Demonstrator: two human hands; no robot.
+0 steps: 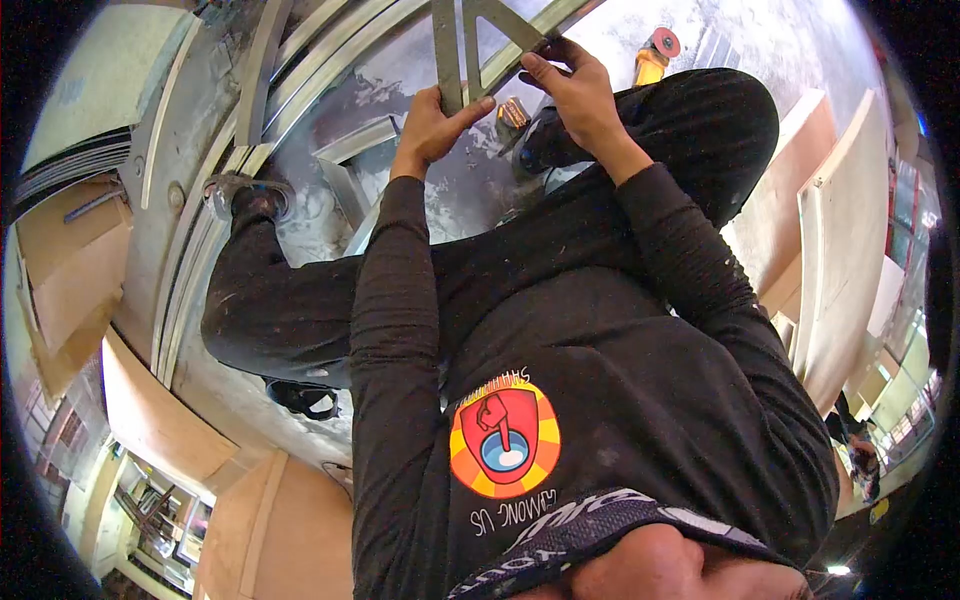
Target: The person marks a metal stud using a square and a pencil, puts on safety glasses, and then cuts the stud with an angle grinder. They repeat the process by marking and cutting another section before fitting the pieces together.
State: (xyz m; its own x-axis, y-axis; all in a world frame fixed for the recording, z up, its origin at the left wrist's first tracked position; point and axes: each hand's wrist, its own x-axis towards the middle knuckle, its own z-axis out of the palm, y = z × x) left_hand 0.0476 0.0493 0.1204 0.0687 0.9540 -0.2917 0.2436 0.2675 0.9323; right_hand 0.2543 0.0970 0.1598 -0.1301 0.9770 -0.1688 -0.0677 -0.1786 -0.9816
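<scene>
Both my hands grip a grey flat-bar metal triangle (pixel 447 55) at the top of the head view, its upper part cut off by the frame edge. My left hand (pixel 430 130) is closed on the lower corner, thumb along its near edge. At the right-hand corner my right hand (pixel 583 98) pinches the bar between thumb and bent fingers. Long metal profiles (pixel 335 55) run behind and left of the triangle. Just below, between my hands, lies a small orange-and-dark item (pixel 512 113). An angled metal piece (pixel 360 140) rests on the floor left of my left hand.
A yellow angle grinder (pixel 650 65) with a red disc lies beyond my right knee. My legs are bent on either side of the work. Wooden boards (pixel 845 210) lean at the right; plywood panels (pixel 160 410) and stacked sheets (pixel 75 165) stand at the left.
</scene>
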